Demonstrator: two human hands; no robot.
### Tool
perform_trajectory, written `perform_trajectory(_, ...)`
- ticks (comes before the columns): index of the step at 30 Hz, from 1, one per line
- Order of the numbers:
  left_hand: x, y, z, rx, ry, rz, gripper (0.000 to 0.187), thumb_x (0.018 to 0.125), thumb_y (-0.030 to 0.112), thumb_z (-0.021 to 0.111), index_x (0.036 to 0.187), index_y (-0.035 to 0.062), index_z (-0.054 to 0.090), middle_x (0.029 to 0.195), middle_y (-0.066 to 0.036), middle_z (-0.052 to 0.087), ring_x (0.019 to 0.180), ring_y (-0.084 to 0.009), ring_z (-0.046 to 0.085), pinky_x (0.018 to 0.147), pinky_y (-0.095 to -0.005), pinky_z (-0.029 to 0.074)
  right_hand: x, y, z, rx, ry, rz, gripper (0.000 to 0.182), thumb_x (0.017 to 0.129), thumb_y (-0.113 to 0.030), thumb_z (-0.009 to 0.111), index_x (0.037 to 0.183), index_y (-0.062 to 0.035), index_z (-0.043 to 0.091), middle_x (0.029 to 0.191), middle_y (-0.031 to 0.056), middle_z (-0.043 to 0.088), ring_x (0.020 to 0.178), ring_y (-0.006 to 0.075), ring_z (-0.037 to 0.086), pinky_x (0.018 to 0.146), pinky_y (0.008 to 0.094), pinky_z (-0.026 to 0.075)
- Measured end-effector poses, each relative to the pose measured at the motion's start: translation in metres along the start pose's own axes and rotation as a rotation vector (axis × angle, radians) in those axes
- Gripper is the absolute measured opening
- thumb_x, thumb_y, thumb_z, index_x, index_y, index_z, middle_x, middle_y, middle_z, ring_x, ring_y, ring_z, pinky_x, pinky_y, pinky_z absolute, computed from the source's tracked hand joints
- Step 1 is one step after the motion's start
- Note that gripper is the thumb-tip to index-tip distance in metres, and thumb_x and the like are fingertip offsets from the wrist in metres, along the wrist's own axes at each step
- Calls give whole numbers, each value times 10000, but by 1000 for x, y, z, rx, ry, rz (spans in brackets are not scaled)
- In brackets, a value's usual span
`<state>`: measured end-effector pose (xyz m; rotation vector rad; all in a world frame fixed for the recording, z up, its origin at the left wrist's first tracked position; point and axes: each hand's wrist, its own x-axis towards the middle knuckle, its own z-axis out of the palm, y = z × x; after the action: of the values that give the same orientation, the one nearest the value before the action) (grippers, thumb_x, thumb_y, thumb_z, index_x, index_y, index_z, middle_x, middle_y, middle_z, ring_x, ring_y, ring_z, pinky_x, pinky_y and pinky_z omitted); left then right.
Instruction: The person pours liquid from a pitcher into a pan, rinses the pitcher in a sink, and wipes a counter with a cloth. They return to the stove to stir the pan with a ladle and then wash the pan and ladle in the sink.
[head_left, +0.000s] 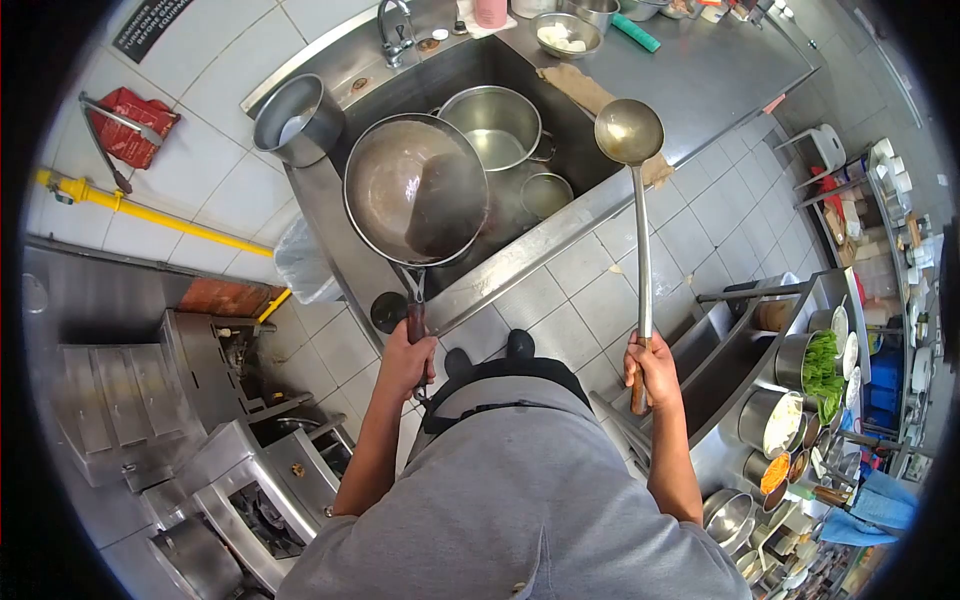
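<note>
My left hand (406, 358) is wrapped round the dark handle of a wok (415, 190), which I hold over the left part of a steel sink (590, 150). The wok's inside is brown and partly shiny, with a darker patch on its right. In my right hand (652, 370) is the wooden grip of a long-handled ladle (630, 131). Its bowl is up near the sink's right edge, beside a piece of brown cardboard (580, 88). Behind the wok, a two-handled steel pot (491, 128) stands in the sink, with a smaller round vessel (546, 195) near it.
A deep grey pot (298, 120) stands on the sink's left ledge, below the tap (396, 38). On the right, a counter holds pots, green leaves (822, 370) and orange shreds (775, 473). Stove burners (265, 520) lie at lower left. A yellow pipe (150, 212) runs along the wall.
</note>
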<state>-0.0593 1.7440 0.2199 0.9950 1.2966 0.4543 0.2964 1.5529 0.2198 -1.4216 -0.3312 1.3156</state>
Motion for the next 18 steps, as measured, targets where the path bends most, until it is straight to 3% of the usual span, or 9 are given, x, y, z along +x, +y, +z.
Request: perform_trajectory(18, -6, 5, 3, 88, 75, -5, 163, 863, 88, 588, 967, 42, 471, 596, -34, 498, 399, -121, 483, 361, -289, 425, 2, 1, -2, -5, -22, -2, 81, 878, -94, 571, 932, -61, 520, 635, 22, 524, 474, 107, 496, 420, 245, 432)
